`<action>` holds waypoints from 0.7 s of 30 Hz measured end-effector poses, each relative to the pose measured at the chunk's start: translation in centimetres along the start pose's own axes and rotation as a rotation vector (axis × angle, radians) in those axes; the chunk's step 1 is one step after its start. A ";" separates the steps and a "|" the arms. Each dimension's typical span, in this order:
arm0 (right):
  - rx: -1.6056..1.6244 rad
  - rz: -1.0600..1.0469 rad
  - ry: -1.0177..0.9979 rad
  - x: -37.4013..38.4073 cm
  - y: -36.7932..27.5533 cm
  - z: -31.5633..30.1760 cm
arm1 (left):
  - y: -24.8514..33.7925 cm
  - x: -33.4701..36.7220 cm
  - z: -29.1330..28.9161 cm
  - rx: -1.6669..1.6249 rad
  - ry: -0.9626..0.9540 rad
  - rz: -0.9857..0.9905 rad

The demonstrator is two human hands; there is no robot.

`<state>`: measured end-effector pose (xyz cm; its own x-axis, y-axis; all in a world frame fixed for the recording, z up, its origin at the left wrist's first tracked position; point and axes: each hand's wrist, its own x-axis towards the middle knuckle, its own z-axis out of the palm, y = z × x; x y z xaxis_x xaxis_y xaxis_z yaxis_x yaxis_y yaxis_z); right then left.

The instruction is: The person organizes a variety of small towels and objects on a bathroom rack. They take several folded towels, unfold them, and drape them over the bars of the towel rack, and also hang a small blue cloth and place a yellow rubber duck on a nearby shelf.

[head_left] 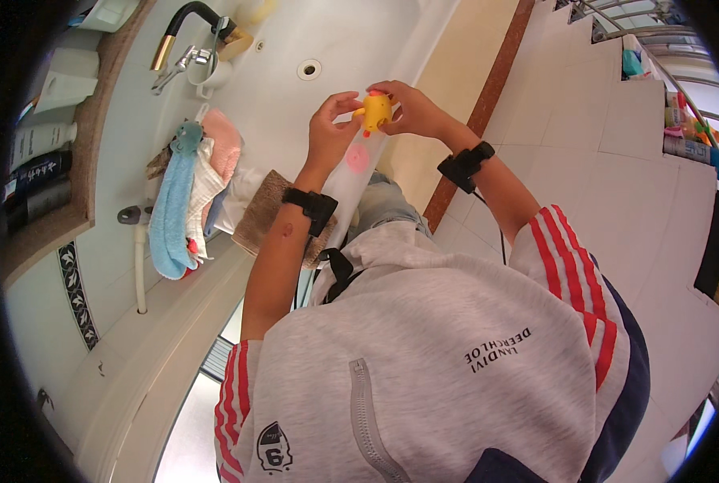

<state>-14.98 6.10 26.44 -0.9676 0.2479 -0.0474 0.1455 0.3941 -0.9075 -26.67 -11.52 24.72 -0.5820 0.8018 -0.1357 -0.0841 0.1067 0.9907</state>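
Between my two hands, over the near rim of the white bathtub (272, 113), is a small yellow plastic toy (371, 115) with red or pink bits at its top and bottom. My left hand (333, 129) has its fingertips pinched on the toy's left side. On the opposite side, the fingers of my right hand (412, 111) curl round its top and right edge. A flat pink round piece (358, 158) lies on the tub's rim just below the toy. Both wrists wear black straps with a dark box.
A brown towel (264, 211) hangs by my left forearm. Blue, white and pink cloths (174, 213) hang on the left wall. Above them are a black and gold faucet (166, 48) and a white cup (208, 79). Bottles fill the left shelf (86, 161); a rack (689, 153) stands far right.
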 end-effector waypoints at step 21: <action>-0.298 -0.175 -0.166 0.9 0.7 -0.3 | -2.3 -0.7 0.5 0.119 -0.025 -0.058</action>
<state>-15.71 6.85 25.93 -0.9998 0.0171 0.0089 0.0047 0.6642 -0.7476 -25.69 -12.08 22.59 -0.5582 0.8066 -0.1943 -0.0196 0.2213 0.9750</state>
